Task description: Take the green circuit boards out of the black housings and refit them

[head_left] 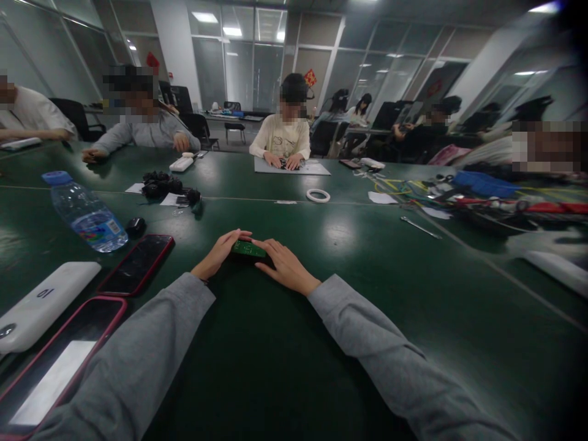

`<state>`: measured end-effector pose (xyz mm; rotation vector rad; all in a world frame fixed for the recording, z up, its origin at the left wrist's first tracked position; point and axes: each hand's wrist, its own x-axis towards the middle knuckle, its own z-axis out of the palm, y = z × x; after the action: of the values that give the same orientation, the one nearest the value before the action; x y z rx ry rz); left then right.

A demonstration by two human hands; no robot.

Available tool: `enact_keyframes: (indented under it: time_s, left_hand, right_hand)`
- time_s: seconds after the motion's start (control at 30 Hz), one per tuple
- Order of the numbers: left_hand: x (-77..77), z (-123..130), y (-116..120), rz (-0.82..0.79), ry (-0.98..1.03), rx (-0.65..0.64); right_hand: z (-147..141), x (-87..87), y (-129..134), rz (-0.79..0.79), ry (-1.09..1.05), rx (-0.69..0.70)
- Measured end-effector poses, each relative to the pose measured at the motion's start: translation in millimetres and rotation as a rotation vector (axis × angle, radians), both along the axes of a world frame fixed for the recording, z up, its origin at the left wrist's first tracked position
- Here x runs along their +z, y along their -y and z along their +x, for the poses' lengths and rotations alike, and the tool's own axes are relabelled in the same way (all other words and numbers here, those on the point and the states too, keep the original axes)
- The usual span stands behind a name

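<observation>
A small green circuit board [248, 248] sits between my two hands, a little above or on the dark green table; I cannot tell which. My left hand [222, 251] grips its left end, fingers curled over the far edge. On the right end, my right hand [285, 264] holds it, with the fingers along the top and the thumb at the near side. Both ends of the board are partly hidden by my fingers, and its underside lies in shadow.
Left of my arms are a water bottle [87, 214], a red-edged phone [138, 264], a white power bank [48, 303] and a pink-cased phone [64, 361]. A tape roll [318, 195] lies ahead, a wrench [420, 227] and tangled cables to the right. People sit across the table.
</observation>
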<state>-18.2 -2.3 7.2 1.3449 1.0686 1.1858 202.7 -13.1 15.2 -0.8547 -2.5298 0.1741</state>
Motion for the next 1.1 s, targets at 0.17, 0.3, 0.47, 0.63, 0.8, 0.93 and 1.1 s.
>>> enact_keyframes:
  time_s: [0.17,0.3,0.47,0.63,0.8,0.93,1.1]
  left_hand:
    - [-3.3,-1.9,-1.5,0.017,-0.011,-0.020]
    - [-1.8,-1.9,-0.2,0.023,-0.023,-0.024]
    - [-1.9,-1.8,-0.1,0.033,-0.033,-0.016]
    - [-1.7,-2.5,0.0,0.026,-0.037,0.018]
    - [0.1,-1.9,0.3,-0.011,0.025,0.001]
    - [0.2,-1.2,0.3,-0.025,0.017,0.000]
    - [1.0,-0.9,0.9,-0.029,0.010,-0.015]
  right_hand:
    - [0.0,-2.2,-0.8,0.014,0.009,-0.007]
    - [0.2,-2.3,-0.8,0.015,0.006,-0.005]
    - [0.6,-2.0,-0.5,0.020,0.002,0.000]
    - [0.6,-1.2,0.2,0.024,0.008,0.002]
    - [0.5,-0.8,1.5,0.046,0.024,-0.004]
    - [0.9,-1.1,1.7,0.033,0.018,-0.011]
    - [1.2,-1.3,1.6,0.026,0.015,-0.021]
